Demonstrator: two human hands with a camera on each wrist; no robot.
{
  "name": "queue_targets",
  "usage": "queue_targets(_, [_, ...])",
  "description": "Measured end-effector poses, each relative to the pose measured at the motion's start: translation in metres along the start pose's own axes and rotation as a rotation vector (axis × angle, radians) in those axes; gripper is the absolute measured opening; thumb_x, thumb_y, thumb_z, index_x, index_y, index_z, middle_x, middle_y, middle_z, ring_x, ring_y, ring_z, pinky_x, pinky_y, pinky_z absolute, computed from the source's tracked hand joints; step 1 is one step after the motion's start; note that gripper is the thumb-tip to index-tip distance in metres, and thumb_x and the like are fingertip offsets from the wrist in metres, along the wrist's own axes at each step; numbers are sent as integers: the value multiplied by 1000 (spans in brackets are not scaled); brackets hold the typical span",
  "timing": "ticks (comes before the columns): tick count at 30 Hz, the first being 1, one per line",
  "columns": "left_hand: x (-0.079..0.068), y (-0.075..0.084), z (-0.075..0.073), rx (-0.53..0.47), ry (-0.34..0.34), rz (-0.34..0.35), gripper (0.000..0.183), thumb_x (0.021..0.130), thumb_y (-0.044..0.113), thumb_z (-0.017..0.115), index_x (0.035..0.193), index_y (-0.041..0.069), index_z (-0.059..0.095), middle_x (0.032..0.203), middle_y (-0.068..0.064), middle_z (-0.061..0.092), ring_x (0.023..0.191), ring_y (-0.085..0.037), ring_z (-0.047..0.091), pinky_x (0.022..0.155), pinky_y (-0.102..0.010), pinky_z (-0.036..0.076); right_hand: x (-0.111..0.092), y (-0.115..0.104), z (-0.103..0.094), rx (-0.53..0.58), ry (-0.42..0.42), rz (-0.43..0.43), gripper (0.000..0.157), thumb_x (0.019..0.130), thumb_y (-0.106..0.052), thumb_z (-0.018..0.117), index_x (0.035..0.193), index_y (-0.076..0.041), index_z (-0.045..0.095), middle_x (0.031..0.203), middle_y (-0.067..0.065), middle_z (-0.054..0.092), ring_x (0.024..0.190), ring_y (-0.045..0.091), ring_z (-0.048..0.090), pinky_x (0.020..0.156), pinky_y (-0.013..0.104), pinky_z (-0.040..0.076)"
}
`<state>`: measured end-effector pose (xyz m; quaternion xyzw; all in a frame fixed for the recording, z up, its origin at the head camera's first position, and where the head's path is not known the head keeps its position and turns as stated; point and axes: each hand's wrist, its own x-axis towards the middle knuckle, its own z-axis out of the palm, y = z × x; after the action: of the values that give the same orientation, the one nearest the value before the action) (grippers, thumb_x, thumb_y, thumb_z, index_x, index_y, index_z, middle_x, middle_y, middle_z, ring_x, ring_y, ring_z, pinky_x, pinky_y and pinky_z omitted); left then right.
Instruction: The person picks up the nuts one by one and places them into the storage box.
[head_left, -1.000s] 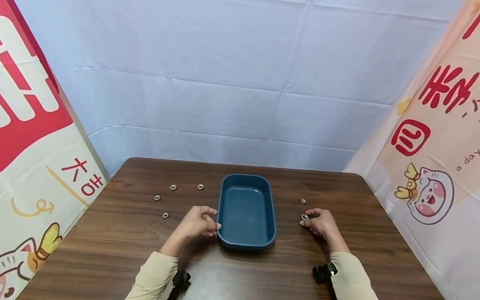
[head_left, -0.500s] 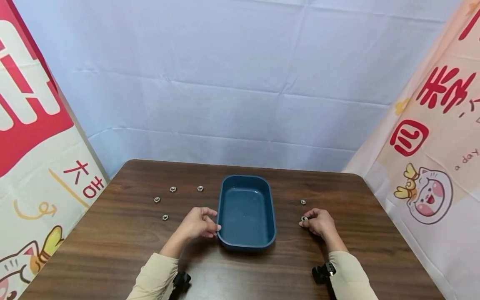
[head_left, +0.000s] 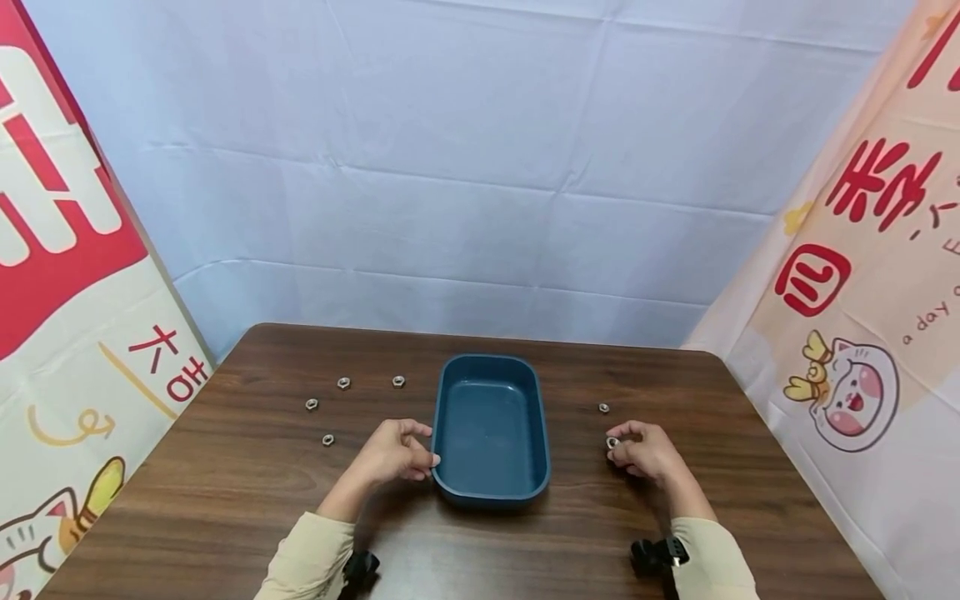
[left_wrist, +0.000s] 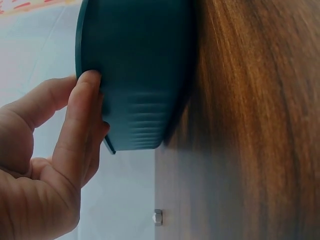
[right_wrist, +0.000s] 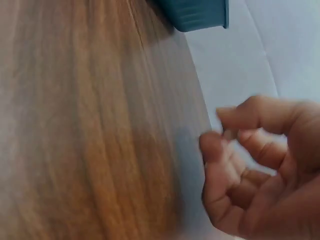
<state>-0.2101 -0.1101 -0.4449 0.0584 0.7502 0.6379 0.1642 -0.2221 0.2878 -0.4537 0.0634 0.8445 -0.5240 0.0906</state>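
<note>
My left hand point(head_left: 395, 452) holds the near left rim of a dark blue rectangular bin point(head_left: 491, 442). In the left wrist view, the thumb and fingers point(left_wrist: 80, 112) meet at the bin's rim, and the fingertips lie against its outer wall. To the right of the bin, my right hand point(head_left: 647, 452) pinches a small metal hex nut point(head_left: 612, 442) between thumb and fingertip, close over the table. The right wrist view shows this nut point(right_wrist: 230, 134) blurred and mostly covered by the fingertips. The bin has nothing inside.
Another hex nut point(head_left: 603, 408) lies just beyond my right hand. On the left side several more nuts lie spread out, among them one nut point(head_left: 327, 440) near my left hand. The wooden table point(head_left: 480, 558) ends at a pale cloth backdrop point(head_left: 450, 208).
My right fingertips have drawn together around the nut, and that hand has shifted slightly right with it. The left hand stays at the bin's rim. The head view has tilted a little.
</note>
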Motion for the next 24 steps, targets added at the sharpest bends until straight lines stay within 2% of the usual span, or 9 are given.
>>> queue_targets(3, [-1, -1, 0, -6, 3, -2, 48, 76, -3, 71, 116, -14, 50, 68, -13, 64, 59, -25, 64, 57, -41, 55, 0, 4, -1, 56, -37, -49, 37, 76, 7, 59, 113, 12, 53, 81, 8, 64, 71, 17, 59, 56, 30, 45])
queue_targets(7, [-2, 0, 1, -19, 6, 0, 47, 75, -4, 70, 116, -15, 50, 69, -13, 64, 58, -23, 63, 57, -40, 55, -1, 8, -1, 243, -80, -65, 38, 77, 8, 59, 114, 13, 50, 84, 5, 60, 71, 15, 57, 57, 26, 44])
queue_targets(11, [-2, 1, 1, -23, 6, 3, 47, 75, -5, 70, 115, -15, 49, 69, -13, 64, 57, -23, 63, 56, -40, 55, 0, 11, -2, 410, -120, -61, 31, 77, 12, 56, 108, 8, 55, 86, 4, 57, 71, 14, 58, 58, 25, 44])
queue_targets(14, [-1, 1, 1, -21, 10, 3, 47, 75, -5, 70, 116, -15, 49, 69, -12, 63, 57, -23, 63, 56, -41, 55, 1, 11, -2, 440, -118, -62, 30, 76, 13, 54, 103, 4, 58, 85, 4, 57, 71, 14, 58, 58, 24, 45])
queue_targets(24, [2, -1, 2, -32, 16, -11, 47, 75, -6, 69, 116, -15, 48, 69, -12, 62, 58, -25, 63, 57, -42, 54, 2, 11, 0, 425, -108, -64, 31, 74, 14, 53, 101, 0, 61, 83, 4, 59, 71, 14, 61, 59, 25, 48])
